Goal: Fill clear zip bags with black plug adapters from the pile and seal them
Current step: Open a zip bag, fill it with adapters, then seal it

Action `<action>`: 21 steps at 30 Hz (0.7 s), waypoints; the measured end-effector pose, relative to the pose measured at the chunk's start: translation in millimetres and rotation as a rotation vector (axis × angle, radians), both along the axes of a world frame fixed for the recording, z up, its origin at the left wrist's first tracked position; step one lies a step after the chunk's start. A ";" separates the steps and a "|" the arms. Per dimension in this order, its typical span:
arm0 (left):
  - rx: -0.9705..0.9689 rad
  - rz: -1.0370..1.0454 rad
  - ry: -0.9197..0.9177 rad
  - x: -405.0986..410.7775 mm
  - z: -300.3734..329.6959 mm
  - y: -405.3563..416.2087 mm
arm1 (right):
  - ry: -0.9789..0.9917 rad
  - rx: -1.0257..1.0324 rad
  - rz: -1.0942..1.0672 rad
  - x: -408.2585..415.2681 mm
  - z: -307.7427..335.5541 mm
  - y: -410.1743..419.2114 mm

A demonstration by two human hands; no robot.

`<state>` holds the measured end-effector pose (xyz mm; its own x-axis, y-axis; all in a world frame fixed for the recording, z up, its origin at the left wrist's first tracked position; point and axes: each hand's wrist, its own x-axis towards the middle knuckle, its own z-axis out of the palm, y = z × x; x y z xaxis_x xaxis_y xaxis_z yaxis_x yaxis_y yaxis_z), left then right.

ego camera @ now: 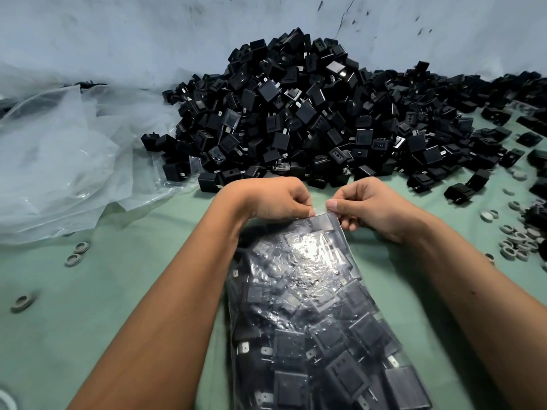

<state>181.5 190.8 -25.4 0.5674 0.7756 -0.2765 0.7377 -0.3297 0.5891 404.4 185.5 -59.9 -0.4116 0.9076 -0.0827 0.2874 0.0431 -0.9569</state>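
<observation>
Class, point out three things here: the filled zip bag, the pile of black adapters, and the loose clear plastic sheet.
filled zip bag (pixel 310 306), head view, glossy middle of its front.
pile of black adapters (pixel 296 113), head view, centre of the heap.
loose clear plastic sheet (pixel 59 161), head view, crumpled middle.

One filled zip bag (pixel 319 315), two hands, one adapter pile (pixel 310 119).

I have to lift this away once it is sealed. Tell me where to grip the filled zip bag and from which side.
Grip the filled zip bag by its top strip, where the left hand and right hand pinch it now, coming from the pile side. That strip lies flat and free of adapters; the bulging body below looks slippery and probably heavy, so support it underneath.
</observation>
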 end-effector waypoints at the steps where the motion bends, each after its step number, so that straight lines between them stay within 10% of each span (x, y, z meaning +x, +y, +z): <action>1: 0.002 -0.004 -0.009 -0.3 0.0 -0.5 | -0.014 0.011 0.010 0.1 0.4 0.4; 12: -0.023 0.009 -0.056 -8.1 -1.1 3.4 | -0.357 -0.015 0.356 -17.1 34.8 23.0; 21: -0.136 0.044 -0.205 -30.4 0.3 0.9 | -0.097 0.027 0.313 -8.6 13.6 18.8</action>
